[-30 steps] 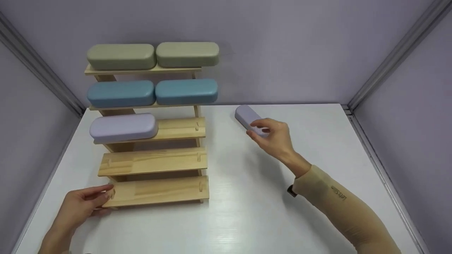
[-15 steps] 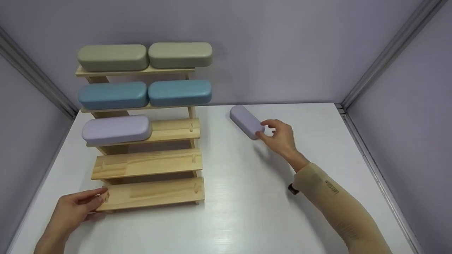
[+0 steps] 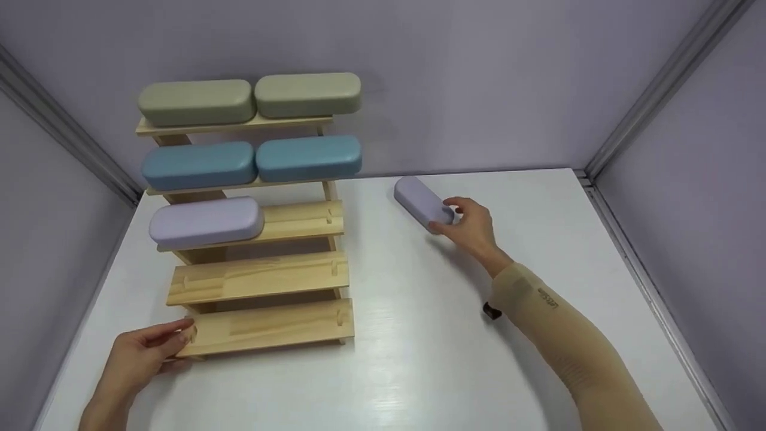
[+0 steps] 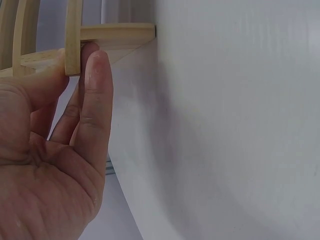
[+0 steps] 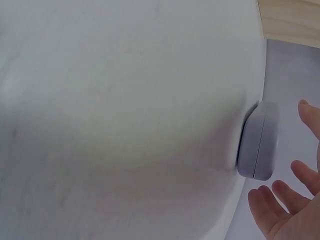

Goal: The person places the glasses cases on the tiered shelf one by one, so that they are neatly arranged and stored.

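Observation:
A lilac glasses case (image 3: 421, 199) lies at an angle on the white table, right of a stepped wooden display rack (image 3: 275, 326). My right hand (image 3: 470, 227) is at its near end, thumb on one side and fingers on the other. In the right wrist view the fingers (image 5: 265, 207) are spread, with a gap between them and the case, whose end shows a seam. At the rack's front left corner, my left hand (image 3: 134, 359) pinches the end of the lowest shelf; in the left wrist view its thumb and fingers (image 4: 96, 100) are on either side of the wood.
Two olive cases (image 3: 308, 96) sit on the rack's top tier, and two blue cases (image 3: 308, 158) on the tier below. Another lilac case (image 3: 206, 221) occupies the left of the middle tier. Grey-lilac walls (image 3: 479, 90) enclose the table (image 3: 407, 335).
My right hand has drawn back from above the case to its near end, then closed in around that end. The left hand stays at the rack's corner; the view shifts slightly.

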A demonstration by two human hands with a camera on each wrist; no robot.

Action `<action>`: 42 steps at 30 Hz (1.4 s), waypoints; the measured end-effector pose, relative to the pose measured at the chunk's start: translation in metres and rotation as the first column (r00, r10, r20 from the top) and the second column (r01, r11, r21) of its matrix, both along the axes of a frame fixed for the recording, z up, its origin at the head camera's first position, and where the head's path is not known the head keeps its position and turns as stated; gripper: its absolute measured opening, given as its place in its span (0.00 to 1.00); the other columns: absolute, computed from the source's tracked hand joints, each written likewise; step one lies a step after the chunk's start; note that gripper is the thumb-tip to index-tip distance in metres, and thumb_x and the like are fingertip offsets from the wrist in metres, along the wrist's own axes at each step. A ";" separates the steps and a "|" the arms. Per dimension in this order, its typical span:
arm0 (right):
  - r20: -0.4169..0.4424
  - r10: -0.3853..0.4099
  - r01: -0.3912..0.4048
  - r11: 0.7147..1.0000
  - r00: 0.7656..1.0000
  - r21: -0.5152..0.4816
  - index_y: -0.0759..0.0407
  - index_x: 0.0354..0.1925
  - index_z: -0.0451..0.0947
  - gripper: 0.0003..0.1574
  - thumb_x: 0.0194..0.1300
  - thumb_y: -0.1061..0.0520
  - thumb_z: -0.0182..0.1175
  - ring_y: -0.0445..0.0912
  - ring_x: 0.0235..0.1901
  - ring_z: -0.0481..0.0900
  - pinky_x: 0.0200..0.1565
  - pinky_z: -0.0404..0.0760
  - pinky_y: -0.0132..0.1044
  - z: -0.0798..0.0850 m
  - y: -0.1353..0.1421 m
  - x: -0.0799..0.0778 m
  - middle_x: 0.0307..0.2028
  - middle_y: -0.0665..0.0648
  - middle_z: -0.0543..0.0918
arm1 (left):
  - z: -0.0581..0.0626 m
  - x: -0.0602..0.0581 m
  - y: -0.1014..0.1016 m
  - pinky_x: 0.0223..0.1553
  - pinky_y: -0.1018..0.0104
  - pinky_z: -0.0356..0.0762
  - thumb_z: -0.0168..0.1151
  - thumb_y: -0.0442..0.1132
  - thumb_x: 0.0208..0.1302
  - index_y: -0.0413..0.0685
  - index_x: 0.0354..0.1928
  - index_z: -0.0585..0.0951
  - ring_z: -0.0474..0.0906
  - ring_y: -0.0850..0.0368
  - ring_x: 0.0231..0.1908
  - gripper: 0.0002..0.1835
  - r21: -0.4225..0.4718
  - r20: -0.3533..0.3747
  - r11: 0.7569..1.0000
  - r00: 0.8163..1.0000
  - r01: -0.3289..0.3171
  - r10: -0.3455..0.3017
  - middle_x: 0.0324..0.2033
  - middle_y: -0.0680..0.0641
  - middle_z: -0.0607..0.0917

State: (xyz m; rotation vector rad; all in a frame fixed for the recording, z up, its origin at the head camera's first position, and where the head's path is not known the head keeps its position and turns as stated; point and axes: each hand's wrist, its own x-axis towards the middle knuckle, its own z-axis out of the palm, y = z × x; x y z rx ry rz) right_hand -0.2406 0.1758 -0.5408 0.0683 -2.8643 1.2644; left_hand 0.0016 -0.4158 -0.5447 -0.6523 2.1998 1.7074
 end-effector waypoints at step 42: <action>0.057 -0.053 0.051 0.998 0.997 0.027 0.56 0.67 0.83 0.36 0.62 0.51 0.77 0.61 0.64 0.87 0.69 0.90 0.60 -0.007 -0.019 -0.006 0.66 0.65 0.89 | 0.002 -0.002 0.000 0.47 0.67 0.98 0.74 0.37 0.78 0.49 0.67 0.89 0.88 0.76 0.42 0.19 -0.037 0.024 0.999 1.000 -0.003 0.004 0.41 0.72 0.92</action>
